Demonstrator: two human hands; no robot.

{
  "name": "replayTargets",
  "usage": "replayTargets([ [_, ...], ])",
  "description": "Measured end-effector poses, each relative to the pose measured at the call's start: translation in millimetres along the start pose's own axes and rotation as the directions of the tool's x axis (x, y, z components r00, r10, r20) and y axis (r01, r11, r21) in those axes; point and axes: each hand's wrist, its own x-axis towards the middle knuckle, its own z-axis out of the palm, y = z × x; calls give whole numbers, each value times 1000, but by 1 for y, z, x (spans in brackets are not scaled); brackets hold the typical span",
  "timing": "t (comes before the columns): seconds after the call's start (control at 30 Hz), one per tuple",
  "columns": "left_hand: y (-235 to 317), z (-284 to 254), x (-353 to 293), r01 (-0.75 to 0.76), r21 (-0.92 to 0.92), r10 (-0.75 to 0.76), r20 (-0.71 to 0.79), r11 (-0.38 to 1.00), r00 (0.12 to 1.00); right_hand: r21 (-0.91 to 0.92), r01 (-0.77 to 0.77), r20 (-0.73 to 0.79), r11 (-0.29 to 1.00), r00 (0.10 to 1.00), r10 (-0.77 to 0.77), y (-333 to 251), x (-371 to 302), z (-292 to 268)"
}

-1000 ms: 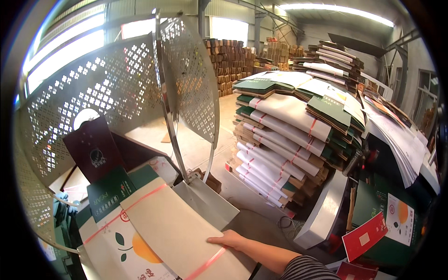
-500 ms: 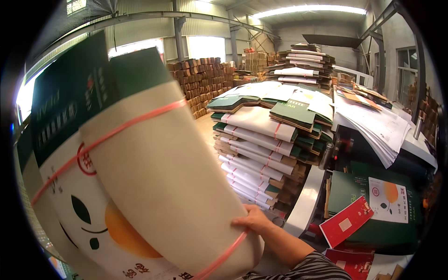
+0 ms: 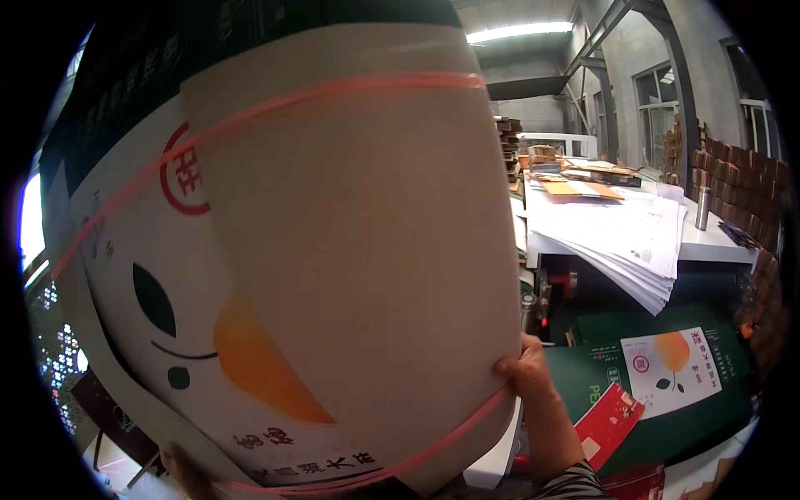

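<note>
A large bundle of printed cardboard (image 3: 358, 250), white and dark green with an orange fruit and leaves on it, fills most of the view. Two pink straps run around it, one high and one low. My right hand (image 3: 527, 371) grips its right edge near the lower strap, thumb on the front face and the other fingers out of sight behind. At the bottom left, my left hand (image 3: 185, 475) is at the bundle's lower edge, dim and mostly hidden, so its fingers cannot be made out.
To the right, a white table (image 3: 708, 248) carries a fanned stack of white sheets (image 3: 612, 237) and a metal cylinder (image 3: 702, 208). Below it lie green printed cardboard (image 3: 575, 367) and a red card (image 3: 611, 423). Brown stacks (image 3: 737, 196) line the far right wall.
The bundle has come closer and more upright, shifting right with my right hand. My view has turned right, the bundle now covers the tall cardboard piles, and my left hand has appeared.
</note>
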Motion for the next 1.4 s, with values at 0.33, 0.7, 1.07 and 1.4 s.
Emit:
replayTargets([
  [0.33, -143, 217, 93, 229, -351, -167, 198, 908, 966, -407, 85, -291, 909, 932, -218, -62, 108, -39],
  [0.7, -212, 372, 172, 410, -408, -288, 329, 816, 899, -554, 234, -149, 799, 917, -371, -53, 246, -56],
  [1.07, -272, 545, 234, 512, -464, -372, 363, 723, 855, -630, 232, 28, 741, 961, -276, -48, 494, -112],
  [1.4, -330, 798, 203, 785, -285, -546, 589, 549, 596, -991, 103, 126, -86, 939, -321, 35, 760, -93],
])
